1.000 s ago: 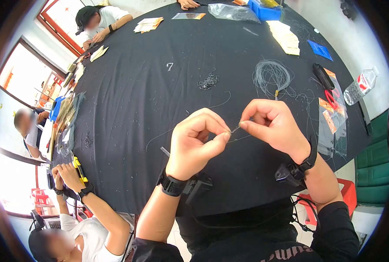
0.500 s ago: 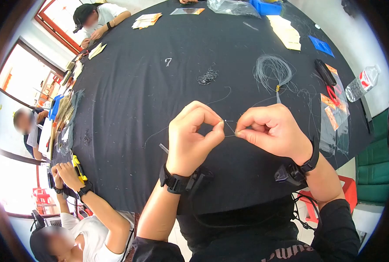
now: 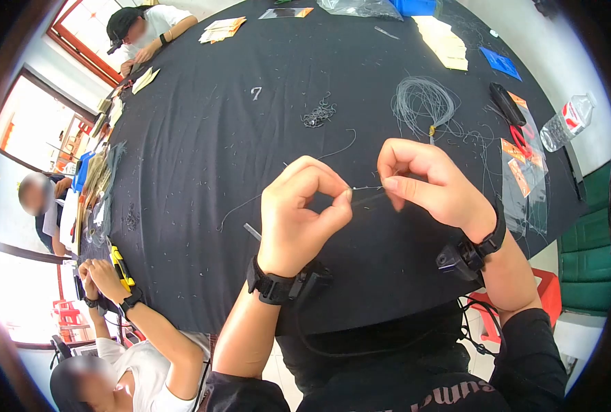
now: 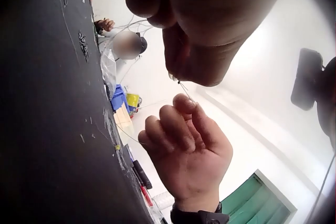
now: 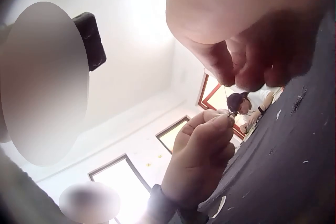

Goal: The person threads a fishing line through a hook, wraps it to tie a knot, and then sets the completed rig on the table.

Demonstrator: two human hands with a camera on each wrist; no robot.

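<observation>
Above the black cloth my left hand [image 3: 302, 216] pinches a small hook-like piece between thumb and index finger; its tip shows in the right wrist view at the left fingertips [image 5: 231, 113]. My right hand [image 3: 439, 189] stands to the right, thumb and index finger pinching the thin clear line [image 3: 369, 187] that runs between the hands. In the left wrist view the same line [image 4: 187, 91] spans from the left fingertips to the right hand [image 4: 191, 155]. A loose length of line [image 3: 240, 211] trails left over the cloth.
Beyond the hands lie a pile of dark hooks [image 3: 318, 115] and a coil of clear line [image 3: 425, 106]. Red scissors [image 3: 522, 142], a black case [image 3: 507, 104] and a bottle [image 3: 568, 123] are at the right. Other people sit around the table [image 3: 202, 137].
My right hand has moved slightly up and right from my left, its fingers spreading a little, and the line between them has levelled. My left hand keeps its pinch.
</observation>
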